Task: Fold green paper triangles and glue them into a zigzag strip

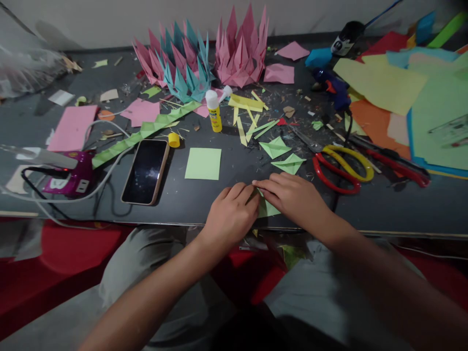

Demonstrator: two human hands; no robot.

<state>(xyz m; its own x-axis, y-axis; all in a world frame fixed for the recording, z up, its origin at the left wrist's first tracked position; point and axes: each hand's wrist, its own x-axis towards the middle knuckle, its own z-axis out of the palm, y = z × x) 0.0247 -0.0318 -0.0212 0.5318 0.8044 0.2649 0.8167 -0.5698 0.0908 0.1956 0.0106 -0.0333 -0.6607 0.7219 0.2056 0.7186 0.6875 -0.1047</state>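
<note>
Both my hands press on a small light green paper piece at the near edge of the dark table. My left hand rests on its left side with fingers bent together over the paper. My right hand lies on top, fingers stretched leftward and pressed flat along a fold. Just beyond my hands lie two folded green paper triangles and a flat green paper square.
A phone lies left of the square, with a glue bottle and yellow cap behind. Red and yellow scissors sit to the right. Pink and teal folded paper crowns stand at the back. Coloured sheets pile at far right; a purple device with cables is at left.
</note>
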